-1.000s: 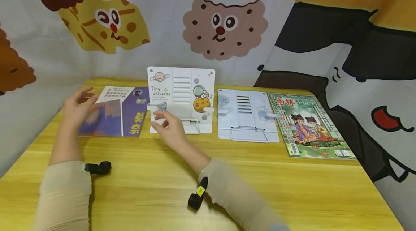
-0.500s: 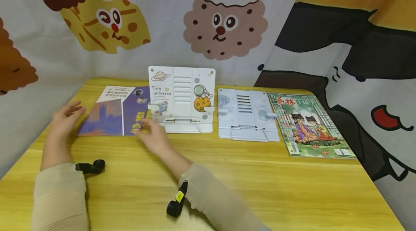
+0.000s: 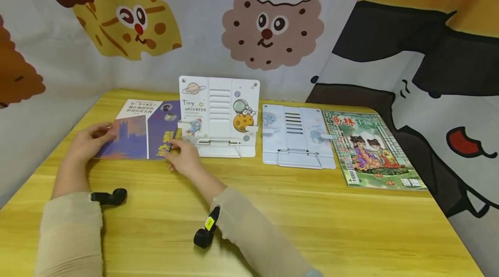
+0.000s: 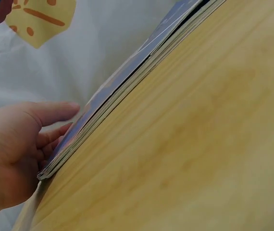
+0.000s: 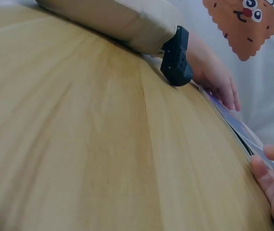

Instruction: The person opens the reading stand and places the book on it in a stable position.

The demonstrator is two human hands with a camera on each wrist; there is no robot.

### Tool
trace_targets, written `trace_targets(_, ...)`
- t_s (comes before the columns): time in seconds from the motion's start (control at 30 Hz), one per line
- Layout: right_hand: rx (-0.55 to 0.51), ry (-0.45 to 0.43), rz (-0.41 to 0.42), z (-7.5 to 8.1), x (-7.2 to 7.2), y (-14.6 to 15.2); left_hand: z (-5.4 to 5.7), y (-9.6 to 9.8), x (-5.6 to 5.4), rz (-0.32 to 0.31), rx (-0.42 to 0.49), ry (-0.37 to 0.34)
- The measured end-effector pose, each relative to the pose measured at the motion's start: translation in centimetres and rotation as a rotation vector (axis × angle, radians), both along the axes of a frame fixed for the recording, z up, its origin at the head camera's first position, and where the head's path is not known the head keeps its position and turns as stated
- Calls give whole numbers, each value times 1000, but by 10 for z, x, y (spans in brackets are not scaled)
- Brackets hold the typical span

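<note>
A thin purple book [image 3: 130, 138] with a castle-like silhouette and yellow lettering lies flat at the table's left. My right hand [image 3: 185, 158] pinches its lower right corner, thumb over the cover and a finger below the edge in the right wrist view. At the opposite side is my left hand [image 3: 86, 141]. Its thumb [image 4: 60, 112] reaches out over the cover, while the other fingers lie along the book's left edge, partly hidden behind it. Just right of the book stands a white metal book stand [image 3: 218, 116] printed with "Tiny universe", tilted upright.
A second, pale blue book stand [image 3: 298, 136] lies low on the wooden table [image 3: 292, 225], right of the white one. Beyond it lies a green illustrated magazine [image 3: 374, 151]. A cartoon-printed curtain [image 3: 195, 21] hangs behind the table.
My right hand has moved left from in front of the white stand to the purple book's corner. My left hand drew back left, then came in again to the book's left edge.
</note>
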State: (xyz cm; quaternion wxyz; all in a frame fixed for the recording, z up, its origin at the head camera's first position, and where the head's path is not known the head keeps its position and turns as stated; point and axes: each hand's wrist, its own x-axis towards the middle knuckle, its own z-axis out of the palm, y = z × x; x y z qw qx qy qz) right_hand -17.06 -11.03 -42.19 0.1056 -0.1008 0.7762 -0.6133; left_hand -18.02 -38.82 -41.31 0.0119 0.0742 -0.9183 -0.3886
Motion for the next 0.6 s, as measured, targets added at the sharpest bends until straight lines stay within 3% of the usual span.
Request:
trace_targets(0.17, 78, -6, 8, 1, -2, -1, 1, 0, 1, -23, -30, -22)
trace_targets(0.3, 112, 13, 6, 1, -1, -1, 3, -1, 4, -30, 40, -72)
trace_targets(0.5, 164, 62, 12, 0, 2, 1, 4, -7, 10, 5, 411, -222)
trace_targets(0.6, 182, 86, 22, 0, 3, 2, 4, -10, 13, -8, 512, -245)
